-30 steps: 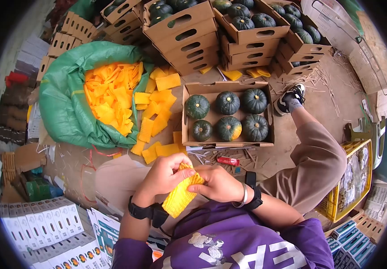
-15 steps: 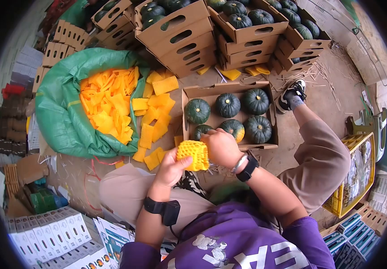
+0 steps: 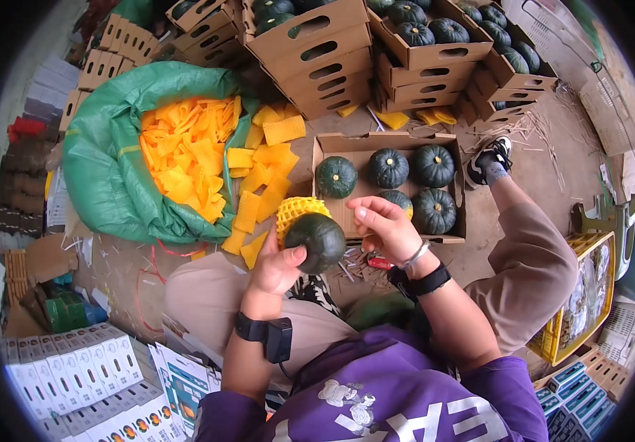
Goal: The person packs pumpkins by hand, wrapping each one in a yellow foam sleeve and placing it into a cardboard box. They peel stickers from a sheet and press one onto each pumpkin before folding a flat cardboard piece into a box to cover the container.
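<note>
My left hand (image 3: 277,264) is wrapped round a dark green pumpkin (image 3: 317,244) held above my lap. A yellow foam net sleeve (image 3: 297,214) covers the pumpkin's far left side, and its near side is bare. Just right of the pumpkin, my right hand (image 3: 389,230) hangs with fingers apart and nothing visible in them. Beyond both hands lies a shallow cardboard box (image 3: 461,221) with several green pumpkins in it. One mottled pumpkin (image 3: 398,199) there is partly hidden behind my right hand.
A green sack (image 3: 100,177) full of yellow foam sleeves (image 3: 185,162) stands at left, with loose sleeves (image 3: 266,173) beside it. Stacked boxes of pumpkins (image 3: 325,66) rise behind. A yellow crate (image 3: 586,295) is at right, with printed cartons (image 3: 74,368) at lower left.
A pumpkin from the box's near left corner is now in my left hand, partly inside the foam sleeve. My right hand has drawn back rightward and opened. The view has shifted slightly.
</note>
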`<act>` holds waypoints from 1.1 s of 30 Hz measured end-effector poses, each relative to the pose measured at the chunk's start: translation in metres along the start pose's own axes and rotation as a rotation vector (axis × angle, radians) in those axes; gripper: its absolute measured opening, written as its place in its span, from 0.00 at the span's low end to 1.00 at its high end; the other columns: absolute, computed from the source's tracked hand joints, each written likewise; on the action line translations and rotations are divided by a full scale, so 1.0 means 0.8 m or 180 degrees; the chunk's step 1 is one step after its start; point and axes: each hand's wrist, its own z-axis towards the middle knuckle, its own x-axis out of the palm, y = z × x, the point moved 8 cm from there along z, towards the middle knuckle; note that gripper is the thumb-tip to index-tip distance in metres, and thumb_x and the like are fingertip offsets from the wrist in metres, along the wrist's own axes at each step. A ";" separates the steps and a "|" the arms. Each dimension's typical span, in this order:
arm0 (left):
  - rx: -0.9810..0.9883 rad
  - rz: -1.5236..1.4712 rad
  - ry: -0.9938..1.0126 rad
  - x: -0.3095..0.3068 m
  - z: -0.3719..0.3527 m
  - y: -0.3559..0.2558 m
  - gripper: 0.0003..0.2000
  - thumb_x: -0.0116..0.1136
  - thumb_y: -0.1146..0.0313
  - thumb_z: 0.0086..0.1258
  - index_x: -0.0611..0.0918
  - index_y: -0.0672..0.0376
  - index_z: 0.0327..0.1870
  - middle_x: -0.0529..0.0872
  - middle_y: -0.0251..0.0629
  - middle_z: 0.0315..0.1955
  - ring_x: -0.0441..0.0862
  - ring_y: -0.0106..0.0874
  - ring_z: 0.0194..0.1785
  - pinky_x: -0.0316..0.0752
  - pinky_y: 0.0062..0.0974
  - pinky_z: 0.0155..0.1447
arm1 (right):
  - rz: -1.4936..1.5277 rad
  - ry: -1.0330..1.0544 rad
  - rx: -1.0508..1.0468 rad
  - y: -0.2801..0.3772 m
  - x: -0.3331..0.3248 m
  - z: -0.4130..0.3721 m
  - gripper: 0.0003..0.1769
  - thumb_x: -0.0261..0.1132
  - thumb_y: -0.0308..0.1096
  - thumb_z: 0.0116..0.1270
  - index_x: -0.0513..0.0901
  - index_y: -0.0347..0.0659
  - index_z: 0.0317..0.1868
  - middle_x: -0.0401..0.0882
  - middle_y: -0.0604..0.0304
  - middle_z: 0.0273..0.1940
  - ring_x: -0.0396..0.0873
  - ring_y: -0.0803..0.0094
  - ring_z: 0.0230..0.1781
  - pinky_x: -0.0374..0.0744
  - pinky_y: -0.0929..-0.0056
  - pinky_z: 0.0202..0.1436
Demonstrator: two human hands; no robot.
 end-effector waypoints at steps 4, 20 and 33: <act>-0.0413 -0.0504 0.0274 0.019 -0.008 0.045 0.36 0.69 0.73 0.54 0.65 0.61 0.65 0.76 0.41 0.55 0.75 0.34 0.60 0.68 0.35 0.65 | 0.1681 0.0944 -0.0308 -0.039 0.054 -0.007 0.17 0.57 0.40 0.73 0.76 0.37 0.54 0.81 0.61 0.47 0.78 0.72 0.44 0.76 0.71 0.51; 0.1499 0.5932 -0.0131 0.070 -0.002 0.028 0.47 0.76 0.54 0.43 0.65 0.55 0.67 0.59 0.54 0.65 0.61 0.55 0.65 0.62 0.47 0.66 | 0.2439 -0.0153 -0.0151 -0.070 0.006 0.008 0.26 0.50 0.53 0.74 0.78 0.36 0.49 0.82 0.55 0.43 0.82 0.67 0.41 0.81 0.64 0.49; 0.0215 0.6609 0.0373 -0.034 0.136 0.099 0.36 0.73 0.62 0.47 0.71 0.49 0.61 0.68 0.42 0.55 0.65 0.43 0.61 0.61 0.43 0.63 | -0.3597 -0.1649 -0.1670 0.020 -0.049 0.000 0.11 0.58 0.27 0.62 0.81 0.35 0.43 0.82 0.41 0.38 0.81 0.47 0.38 0.79 0.55 0.43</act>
